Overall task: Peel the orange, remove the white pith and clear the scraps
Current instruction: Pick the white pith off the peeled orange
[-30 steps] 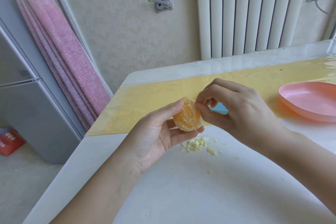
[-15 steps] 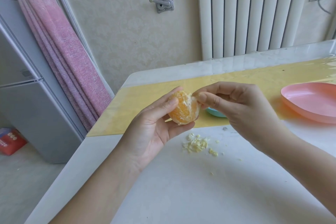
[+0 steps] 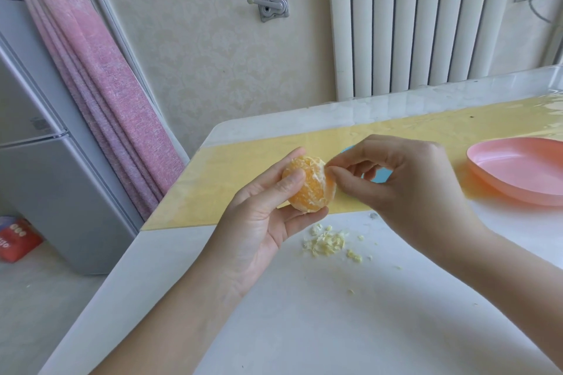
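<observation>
On the near part of the white table (image 3: pixel 304 329) lies a small heap of pith scraps (image 3: pixel 326 242), with a few crumbs scattered beside it. Above it, the left hand (image 3: pixel 259 216) grips the peeled orange (image 3: pixel 309 184), with its thumb across the front and its fingers curled under and behind. The right hand (image 3: pixel 405 183) meets the fruit from the right. Its thumb and forefinger pinch at the upper right side, but whether a strand sits between them is too small to tell. A blue object (image 3: pixel 382 175) is mostly hidden behind that hand. Farther right, on the yellow mat (image 3: pixel 243 167), sits a shallow pink dish (image 3: pixel 518 170), well apart from the orange, its inside showing smooth pink. A radiator (image 3: pixel 396 24) stands behind.
</observation>
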`<action>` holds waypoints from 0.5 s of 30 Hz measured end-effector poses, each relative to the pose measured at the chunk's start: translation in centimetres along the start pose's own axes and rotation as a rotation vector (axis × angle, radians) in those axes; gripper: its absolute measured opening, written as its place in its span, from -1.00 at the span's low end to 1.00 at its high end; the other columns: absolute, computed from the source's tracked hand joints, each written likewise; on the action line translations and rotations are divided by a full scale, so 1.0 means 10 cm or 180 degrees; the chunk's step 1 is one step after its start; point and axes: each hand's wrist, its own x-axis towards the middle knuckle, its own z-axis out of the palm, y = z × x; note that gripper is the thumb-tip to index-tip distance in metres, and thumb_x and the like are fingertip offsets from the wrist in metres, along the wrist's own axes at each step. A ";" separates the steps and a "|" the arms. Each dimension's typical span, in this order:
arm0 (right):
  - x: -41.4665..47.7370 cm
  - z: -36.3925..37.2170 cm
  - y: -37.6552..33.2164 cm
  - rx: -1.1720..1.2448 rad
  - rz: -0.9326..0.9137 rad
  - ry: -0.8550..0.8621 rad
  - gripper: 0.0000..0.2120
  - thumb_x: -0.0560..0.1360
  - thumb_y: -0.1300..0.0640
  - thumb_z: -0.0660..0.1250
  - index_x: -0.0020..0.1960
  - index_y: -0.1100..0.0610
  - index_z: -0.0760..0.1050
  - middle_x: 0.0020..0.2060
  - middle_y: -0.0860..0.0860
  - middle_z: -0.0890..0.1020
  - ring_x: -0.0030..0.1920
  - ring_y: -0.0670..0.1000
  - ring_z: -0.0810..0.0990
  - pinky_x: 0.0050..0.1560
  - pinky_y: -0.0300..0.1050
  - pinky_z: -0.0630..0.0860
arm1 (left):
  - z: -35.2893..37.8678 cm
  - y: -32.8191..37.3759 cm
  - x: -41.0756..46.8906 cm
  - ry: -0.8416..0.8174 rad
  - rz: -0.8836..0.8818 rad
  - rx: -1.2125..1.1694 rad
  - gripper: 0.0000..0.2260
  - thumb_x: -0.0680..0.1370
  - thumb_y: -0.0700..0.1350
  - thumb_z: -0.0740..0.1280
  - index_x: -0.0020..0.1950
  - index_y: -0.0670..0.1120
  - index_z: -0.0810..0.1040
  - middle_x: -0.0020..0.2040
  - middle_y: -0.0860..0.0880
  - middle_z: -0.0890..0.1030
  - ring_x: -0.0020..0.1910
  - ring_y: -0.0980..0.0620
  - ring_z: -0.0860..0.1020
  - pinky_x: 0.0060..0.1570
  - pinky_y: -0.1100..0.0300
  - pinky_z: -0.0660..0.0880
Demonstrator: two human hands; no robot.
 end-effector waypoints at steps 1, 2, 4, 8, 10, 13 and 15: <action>0.00 0.01 0.01 -0.0117 -0.0076 0.0028 -0.96 0.38 0.20 0.46 -0.24 0.09 0.65 -0.36 -0.14 0.60 -0.28 -0.19 0.53 -0.22 -0.43 0.42 | 0.00 0.00 0.00 -0.0015 -0.0006 0.0012 -0.59 0.37 -0.17 0.46 0.22 -0.09 0.63 0.19 -0.19 0.62 0.04 -0.16 0.65 -0.11 0.08 0.63; 0.00 0.02 0.01 -0.0209 -0.0138 0.0048 -0.97 0.38 0.18 0.43 -0.24 0.10 0.63 -0.37 -0.16 0.57 -0.29 -0.24 0.51 -0.22 -0.46 0.40 | 0.01 0.00 0.00 -0.0032 -0.0014 0.0017 -0.58 0.36 -0.16 0.46 0.23 -0.08 0.62 0.20 -0.19 0.62 0.05 -0.17 0.64 -0.11 0.08 0.63; 0.00 0.05 0.02 -0.0331 -0.0199 0.0082 -0.96 0.37 0.16 0.38 -0.24 0.12 0.60 -0.37 -0.16 0.53 -0.29 -0.28 0.46 -0.22 -0.49 0.37 | 0.02 0.00 0.00 -0.0064 -0.0013 0.0025 -0.53 0.32 -0.13 0.47 0.24 -0.08 0.62 0.20 -0.19 0.62 0.07 -0.18 0.64 -0.10 0.07 0.62; 0.00 0.06 0.02 -0.0322 -0.0168 0.0157 -0.96 0.37 0.17 0.36 -0.25 0.11 0.57 -0.37 -0.14 0.53 -0.30 -0.27 0.45 -0.22 -0.49 0.35 | 0.02 0.01 -0.01 -0.0117 -0.0028 0.0048 -0.52 0.30 -0.11 0.46 0.22 -0.08 0.62 0.18 -0.18 0.63 0.07 -0.18 0.64 -0.11 0.07 0.63; 0.00 0.06 0.00 -0.0207 -0.0107 0.0187 -0.95 0.38 0.15 0.35 -0.26 0.09 0.56 -0.37 -0.14 0.55 -0.29 -0.22 0.46 -0.23 -0.46 0.36 | 0.03 0.02 -0.01 -0.0155 -0.0030 0.0035 -0.53 0.31 -0.11 0.45 0.23 -0.09 0.62 0.20 -0.18 0.62 0.12 -0.23 0.62 -0.11 0.07 0.62; 0.00 0.06 -0.03 -0.0047 -0.0015 0.0177 -0.94 0.38 0.14 0.34 -0.27 0.08 0.55 -0.37 -0.15 0.57 -0.28 -0.16 0.49 -0.22 -0.45 0.37 | 0.02 0.03 -0.01 -0.0179 -0.0016 0.0015 -0.59 0.38 -0.14 0.40 0.23 -0.09 0.62 0.22 -0.19 0.61 0.12 -0.23 0.61 -0.12 0.08 0.62; -0.01 0.06 -0.04 0.0046 0.0059 0.0160 -0.93 0.38 0.13 0.33 -0.27 0.07 0.55 -0.37 -0.14 0.58 -0.27 -0.14 0.51 -0.22 -0.44 0.38 | 0.02 0.03 -0.01 -0.0204 -0.0004 0.0027 -0.62 0.41 -0.16 0.36 0.23 -0.09 0.62 0.21 -0.18 0.62 0.09 -0.21 0.63 -0.11 0.08 0.62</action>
